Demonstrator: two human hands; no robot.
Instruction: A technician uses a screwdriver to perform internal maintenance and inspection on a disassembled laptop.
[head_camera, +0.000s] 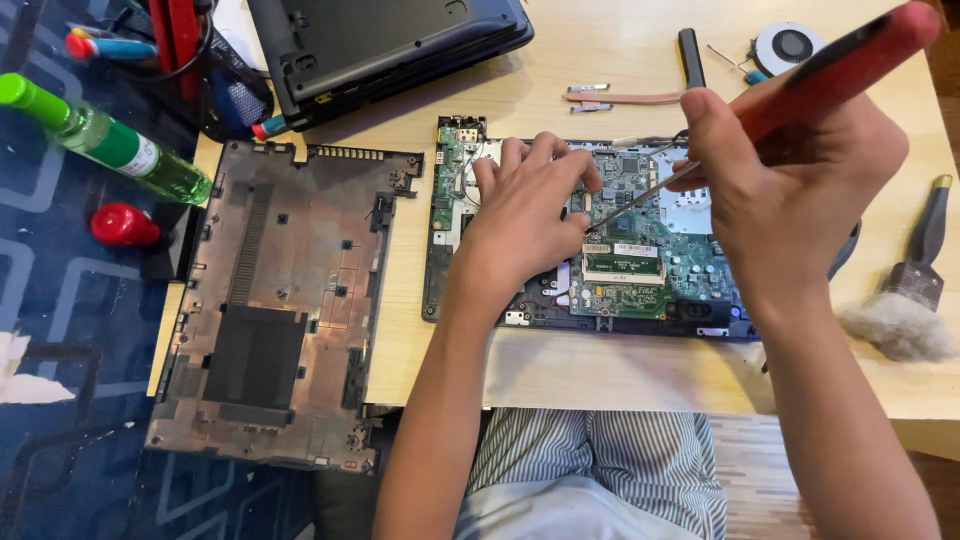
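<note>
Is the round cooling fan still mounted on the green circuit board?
No, the cooling fan lies loose on the wooden table near its far edge, apart from the circuit board.

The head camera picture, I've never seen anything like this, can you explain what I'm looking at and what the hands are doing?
This is one view from a camera worn on a person's head, looking down at their own two bare hands over a wooden table. An opened laptop's green circuit board lies in the middle. The left hand rests flat on it. The right hand holds a red-handled screwdriver, its thin tip touching the board. To the left lies the laptop's removed bottom cover; farther left, a green bottle. At the right edge lies a dusting brush, with a small fan at the top.
</note>
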